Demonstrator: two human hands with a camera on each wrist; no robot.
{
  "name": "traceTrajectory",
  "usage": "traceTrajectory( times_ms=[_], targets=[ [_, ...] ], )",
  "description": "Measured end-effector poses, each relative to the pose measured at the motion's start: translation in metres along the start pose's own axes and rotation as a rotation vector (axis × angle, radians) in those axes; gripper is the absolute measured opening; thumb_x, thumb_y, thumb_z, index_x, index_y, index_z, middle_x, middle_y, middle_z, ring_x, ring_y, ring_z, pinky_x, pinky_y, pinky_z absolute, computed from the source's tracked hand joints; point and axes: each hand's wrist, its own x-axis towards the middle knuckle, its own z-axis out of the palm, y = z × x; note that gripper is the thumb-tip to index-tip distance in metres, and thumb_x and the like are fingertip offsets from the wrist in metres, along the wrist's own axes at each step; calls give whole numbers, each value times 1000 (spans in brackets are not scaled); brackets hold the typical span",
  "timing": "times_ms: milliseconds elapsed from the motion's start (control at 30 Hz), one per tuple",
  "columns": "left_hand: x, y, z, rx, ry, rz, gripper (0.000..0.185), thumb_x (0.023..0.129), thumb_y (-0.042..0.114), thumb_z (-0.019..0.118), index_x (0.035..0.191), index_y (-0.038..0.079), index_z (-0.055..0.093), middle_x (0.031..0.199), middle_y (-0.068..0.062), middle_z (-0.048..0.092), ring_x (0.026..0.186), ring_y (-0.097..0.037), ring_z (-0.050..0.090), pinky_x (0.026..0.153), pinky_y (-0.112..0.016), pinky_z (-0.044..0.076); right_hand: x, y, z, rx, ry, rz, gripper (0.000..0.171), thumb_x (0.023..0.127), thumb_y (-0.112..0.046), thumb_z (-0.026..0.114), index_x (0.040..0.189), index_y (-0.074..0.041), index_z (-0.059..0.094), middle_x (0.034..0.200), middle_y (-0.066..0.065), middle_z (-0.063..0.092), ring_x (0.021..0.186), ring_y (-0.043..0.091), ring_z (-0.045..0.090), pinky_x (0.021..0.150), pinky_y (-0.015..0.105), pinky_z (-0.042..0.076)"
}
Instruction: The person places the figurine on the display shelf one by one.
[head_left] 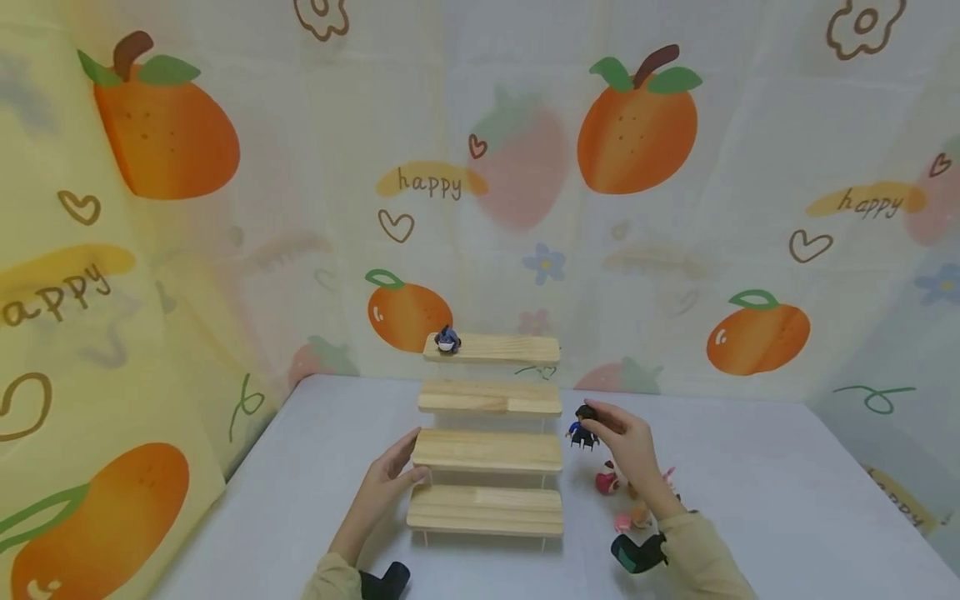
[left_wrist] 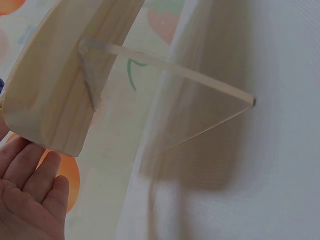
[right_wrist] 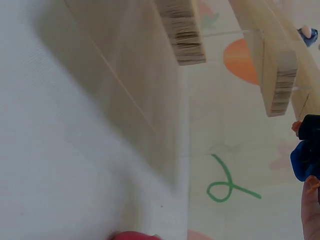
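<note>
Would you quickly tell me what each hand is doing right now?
Left hand: open, straight fingers against the left end of the wooden step shelf.
Right hand: pinching a small dark toy figure.

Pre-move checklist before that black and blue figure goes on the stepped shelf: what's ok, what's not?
1. Right hand pinches the black and blue figure: ok, held beside the shelf, off the table.
2. Left hand steadies the wooden stepped shelf: ok, fingers at the left end of the second step.
3. Free steps: ok, lower three steps bare; the top step holds a small blue-grey figure at its left end.
4. Shelf feet flat on the table: cannot tell.
5. Remaining figures clear of the right forearm: not ok, they lie right beside it.
</note>
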Motion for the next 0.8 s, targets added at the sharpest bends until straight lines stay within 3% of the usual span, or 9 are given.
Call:
traceTrajectory(
  times_ms=[100, 267, 367, 400, 467, 533, 633, 700, 800],
  targets=[
    [0, 1, -1, -5, -1, -1, 60, 83, 7, 64, 134, -3, 35, 138, -17, 33, 125, -32, 29, 102, -39, 22, 5, -25, -1, 59, -15, -46, 33, 82, -17, 67, 113, -11, 63, 103, 3, 64, 93, 14, 60, 74, 20, 51],
    [1, 0, -2, -28, -28, 14, 60, 83, 3, 61, 135, -6, 32, 138, -20, 29, 126, -33, 26, 103, -37, 20, 11, -108, -5, 71, -12, -28, 30, 81, -11, 67, 110, -2, 64, 100, 10, 65, 89, 10, 60, 73, 16, 49],
    [2, 0, -2, -36, -36, 10, 60, 84, 4, 61, 135, -5, 32, 139, -20, 29, 126, -32, 26, 103, -36, 20, 18, -125, -7, 9, -2, 13, 32, 82, -11, 66, 110, 2, 62, 103, 13, 63, 90, 11, 60, 75, 15, 48],
    [3, 0, -2, -40, -35, 4, 60, 84, 4, 62, 135, -5, 32, 139, -19, 29, 127, -31, 26, 103, -36, 20, 19, -125, -8, 46, -19, -2, 32, 82, -11, 65, 112, 1, 62, 105, 13, 62, 91, 13, 60, 77, 17, 48],
    [3, 1, -2, -37, -30, -8, 60, 83, 5, 62, 135, -4, 32, 139, -19, 30, 127, -31, 27, 103, -36, 21, 27, -97, -8, 76, -20, -13, 34, 82, -14, 67, 114, -4, 62, 108, 10, 62, 94, 15, 59, 77, 19, 49],
    [3, 4, -2, -36, -30, -16, 60, 83, 5, 62, 135, -4, 33, 139, -19, 30, 127, -31, 27, 104, -36, 21, 38, -53, -8, 109, -32, -19, 35, 82, -16, 67, 116, -8, 62, 111, 7, 61, 97, 17, 58, 80, 23, 49],
    [2, 12, -2, -42, -32, -24, 59, 83, 3, 62, 134, -6, 33, 138, -21, 30, 126, -32, 27, 103, -37, 21, 52, 4, -8, 75, -26, -16, 39, 82, -21, 67, 120, -15, 60, 114, 1, 59, 99, 14, 56, 79, 21, 49],
    [0, 19, -1, -39, -35, -27, 59, 83, 2, 62, 133, -8, 32, 138, -22, 30, 126, -33, 26, 103, -38, 21, 53, -15, -10, 112, -47, -6, 37, 83, -18, 65, 119, -13, 60, 115, 4, 58, 101, 19, 55, 84, 27, 48],
    [-3, 29, 0, -29, -36, -41, 60, 83, 2, 62, 133, -10, 31, 138, -22, 29, 126, -34, 26, 103, -38, 21, 62, -5, -9, 82, -31, 1, 38, 83, -17, 66, 120, -15, 59, 116, 6, 58, 100, 20, 55, 82, 26, 48]
  ],
)
